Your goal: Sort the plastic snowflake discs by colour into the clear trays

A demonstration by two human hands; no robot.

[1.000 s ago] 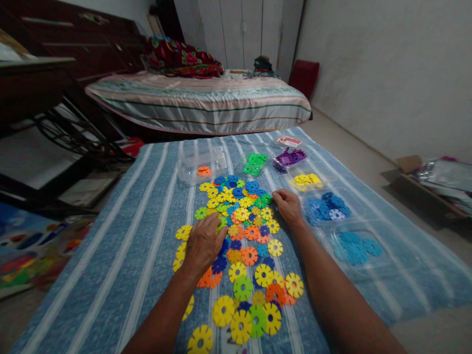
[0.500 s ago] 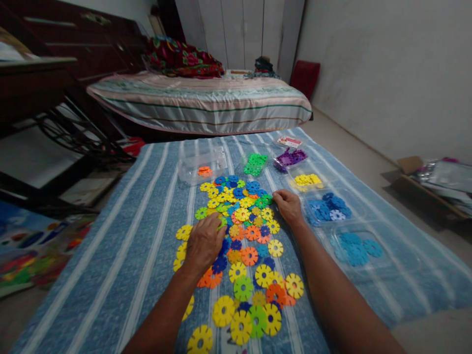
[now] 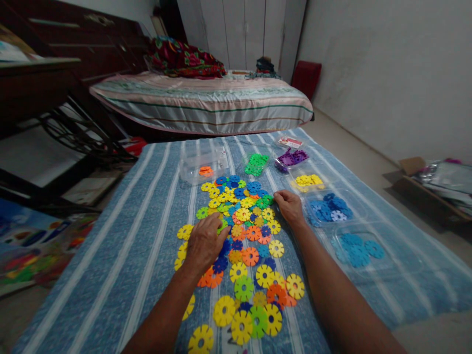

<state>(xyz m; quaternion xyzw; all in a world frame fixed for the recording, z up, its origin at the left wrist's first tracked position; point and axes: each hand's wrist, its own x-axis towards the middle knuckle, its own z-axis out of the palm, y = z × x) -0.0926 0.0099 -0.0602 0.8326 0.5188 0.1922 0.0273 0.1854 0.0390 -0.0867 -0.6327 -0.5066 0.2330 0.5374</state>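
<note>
A heap of flat plastic snowflake discs (image 3: 243, 231) in yellow, orange, green and blue lies on a blue striped cloth (image 3: 140, 246). My left hand (image 3: 204, 242) rests palm down on the heap's left side, fingers curled over a green disc. My right hand (image 3: 290, 206) sits at the heap's right edge, fingertips pinched at a small green disc (image 3: 268, 199). Clear trays hold sorted discs: orange (image 3: 205, 171), green (image 3: 256, 163), purple (image 3: 291, 158), yellow (image 3: 308, 180), dark blue (image 3: 328, 206) and light blue (image 3: 359, 246).
A bed with a striped cover (image 3: 206, 101) stands behind the cloth. Dark wooden furniture and a metal frame (image 3: 55, 113) are at the left. A cardboard box with papers (image 3: 431, 184) sits on the floor at the right. Coloured mats (image 3: 33, 246) lie at the left.
Both hands stay almost still on the heap; the view shifts very slightly.
</note>
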